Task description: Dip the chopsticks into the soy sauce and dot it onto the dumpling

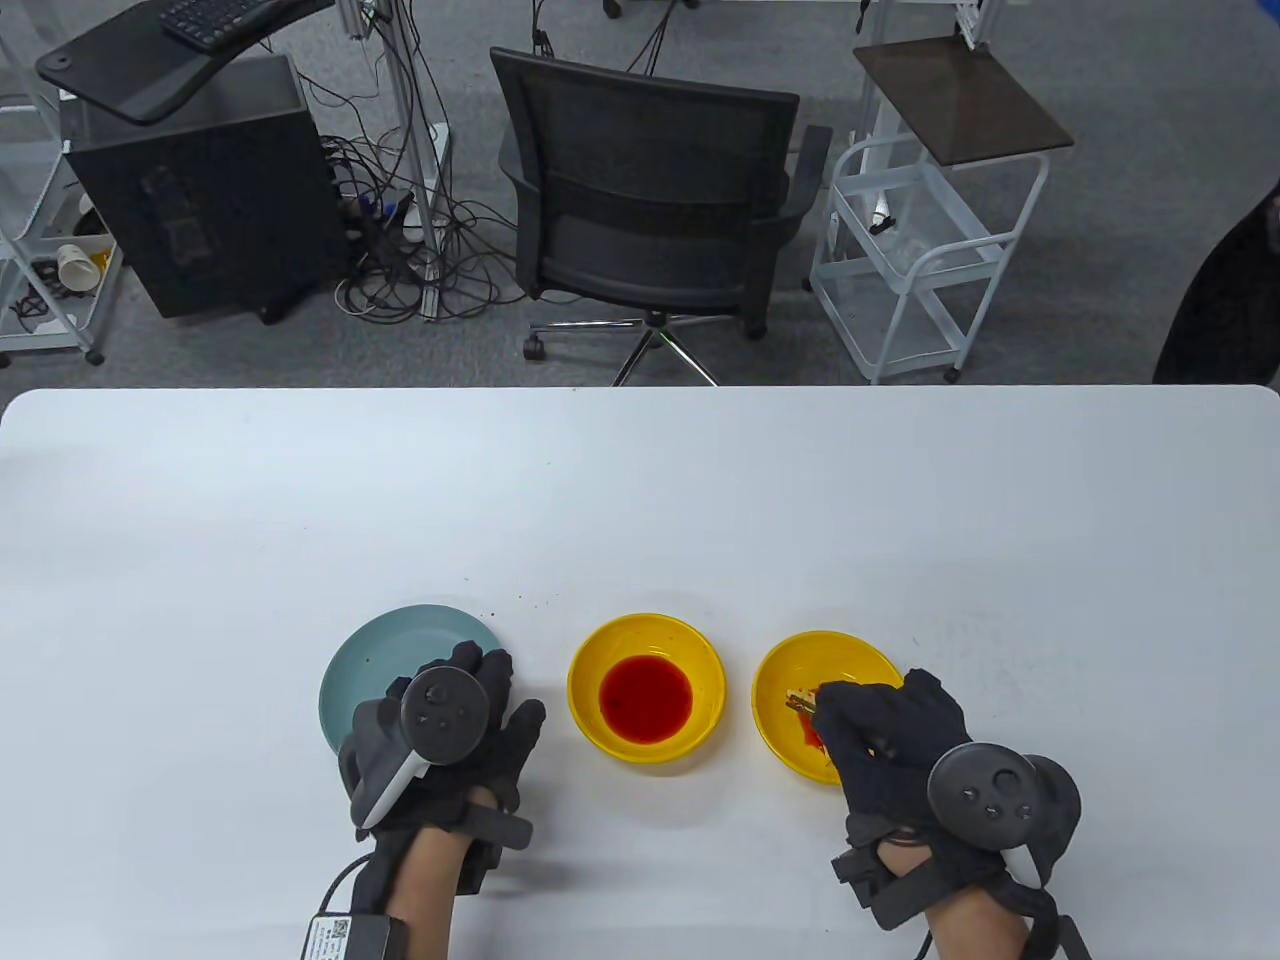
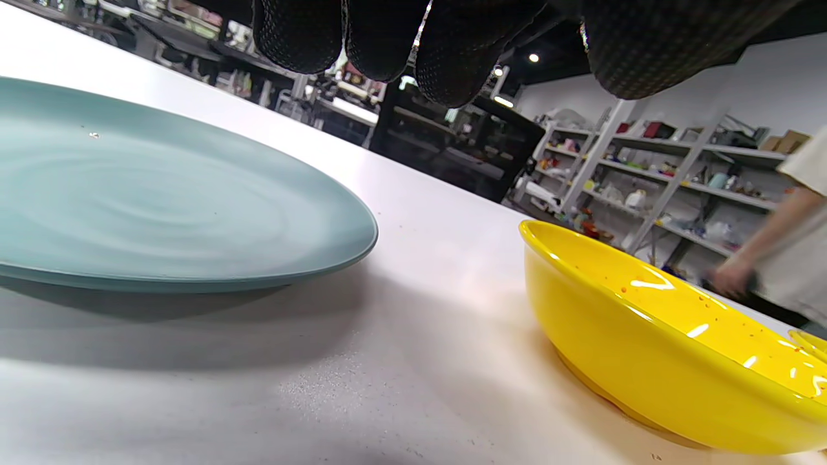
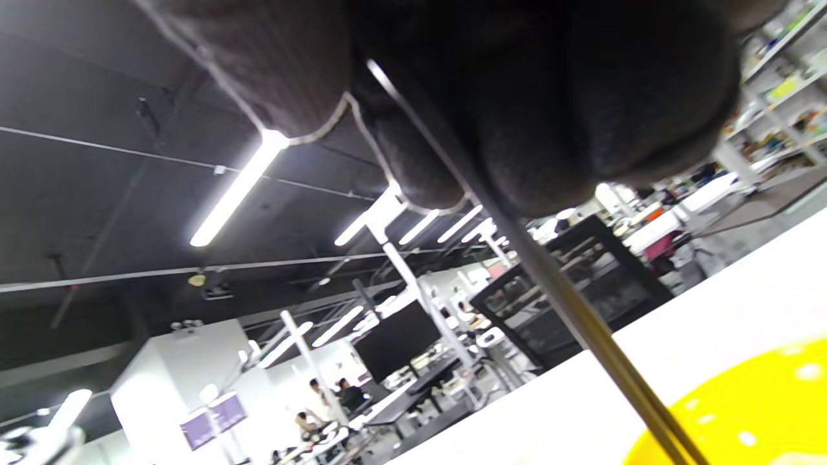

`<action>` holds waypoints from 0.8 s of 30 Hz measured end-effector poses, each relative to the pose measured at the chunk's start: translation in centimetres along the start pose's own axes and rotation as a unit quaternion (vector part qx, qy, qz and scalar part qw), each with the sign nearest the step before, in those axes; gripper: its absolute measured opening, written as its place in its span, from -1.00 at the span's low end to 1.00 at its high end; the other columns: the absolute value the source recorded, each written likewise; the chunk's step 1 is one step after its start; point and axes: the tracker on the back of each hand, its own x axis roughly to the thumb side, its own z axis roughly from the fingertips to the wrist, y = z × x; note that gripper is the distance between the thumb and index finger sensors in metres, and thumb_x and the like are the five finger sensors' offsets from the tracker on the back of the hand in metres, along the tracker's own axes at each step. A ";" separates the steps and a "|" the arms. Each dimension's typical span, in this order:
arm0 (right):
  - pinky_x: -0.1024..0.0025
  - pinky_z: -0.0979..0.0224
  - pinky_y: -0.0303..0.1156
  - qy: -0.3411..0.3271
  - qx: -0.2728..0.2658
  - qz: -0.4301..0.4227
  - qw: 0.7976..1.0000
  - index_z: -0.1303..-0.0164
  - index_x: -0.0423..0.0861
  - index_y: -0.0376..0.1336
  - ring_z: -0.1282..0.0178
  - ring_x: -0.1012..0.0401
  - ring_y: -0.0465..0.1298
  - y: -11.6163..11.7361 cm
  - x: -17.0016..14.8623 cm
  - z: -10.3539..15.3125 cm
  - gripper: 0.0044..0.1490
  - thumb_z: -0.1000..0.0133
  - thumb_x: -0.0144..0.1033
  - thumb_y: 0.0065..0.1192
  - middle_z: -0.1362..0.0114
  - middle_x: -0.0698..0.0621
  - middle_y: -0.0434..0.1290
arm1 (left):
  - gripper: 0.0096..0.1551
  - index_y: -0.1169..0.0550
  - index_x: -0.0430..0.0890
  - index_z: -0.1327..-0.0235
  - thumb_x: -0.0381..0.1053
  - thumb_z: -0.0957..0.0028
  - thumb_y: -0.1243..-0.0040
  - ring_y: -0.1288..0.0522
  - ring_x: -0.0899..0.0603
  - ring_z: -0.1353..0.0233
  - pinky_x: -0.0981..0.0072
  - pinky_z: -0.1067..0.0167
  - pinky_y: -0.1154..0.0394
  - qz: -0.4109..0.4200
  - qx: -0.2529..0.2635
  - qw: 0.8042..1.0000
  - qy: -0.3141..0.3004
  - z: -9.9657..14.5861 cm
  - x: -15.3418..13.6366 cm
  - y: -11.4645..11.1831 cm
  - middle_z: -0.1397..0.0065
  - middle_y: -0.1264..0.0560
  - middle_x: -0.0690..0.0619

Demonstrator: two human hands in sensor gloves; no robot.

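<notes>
A yellow bowl (image 1: 700,735) of red soy sauce (image 1: 646,698) stands at the table's front middle; it also shows in the left wrist view (image 2: 646,361). To its right, a second yellow bowl (image 1: 790,665) holds a red-stained dumpling (image 1: 803,705). My right hand (image 1: 850,715) hovers over that bowl's near side and grips thin chopsticks (image 3: 581,310), which slant down toward the bowl (image 3: 743,413). Their tips are hidden by the glove in the table view. My left hand (image 1: 490,690) lies open and empty over the near right edge of a teal plate (image 1: 400,640), with its fingertips (image 2: 452,58) above the table.
The teal plate (image 2: 161,206) is bare. The white table (image 1: 640,500) stretches far behind the bowls. A black office chair (image 1: 650,190) and a white cart (image 1: 930,230) stand beyond its far edge.
</notes>
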 end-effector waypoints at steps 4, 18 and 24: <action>-0.48 -0.45 0.18 0.021 0.005 0.008 1.000 0.02 -0.22 0.51 0.16 -0.15 0.63 -0.2 -0.5 -0.1 -0.38 0.02 0.00 0.26 -0.01 -0.23 0.68 | -0.11 -0.39 -0.06 -0.55 0.39 -0.02 -0.14 -0.25 -0.42 -0.60 -0.50 -0.44 -0.02 0.001 0.000 1.000 0.000 0.0 0.0 0.0 -0.68 -0.20 -0.07; -0.48 -0.46 0.17 0.043 -0.003 0.004 0.999 -0.01 -0.21 0.51 0.13 -0.15 0.63 -0.8 -1.2 -0.2 -0.37 0.01 0.00 0.25 -0.04 -0.23 0.67 | -0.11 -0.39 -0.06 -0.55 0.38 -0.02 -0.14 -0.25 -0.42 -0.60 -0.50 -0.44 -0.02 0.000 0.000 1.000 0.002 0.0 -0.1 0.0 -0.68 -0.20 -0.07; -0.48 -0.46 0.17 0.055 0.011 0.010 0.998 -0.01 -0.20 0.51 0.14 -0.15 0.63 -0.5 -1.5 -0.3 -0.37 0.02 0.01 0.25 -0.04 -0.23 0.67 | -0.11 -0.39 -0.06 -0.55 0.39 -0.02 -0.14 -0.25 -0.42 -0.60 -0.50 -0.44 -0.02 0.001 -0.001 1.000 0.001 0.0 0.0 0.0 -0.68 -0.20 -0.07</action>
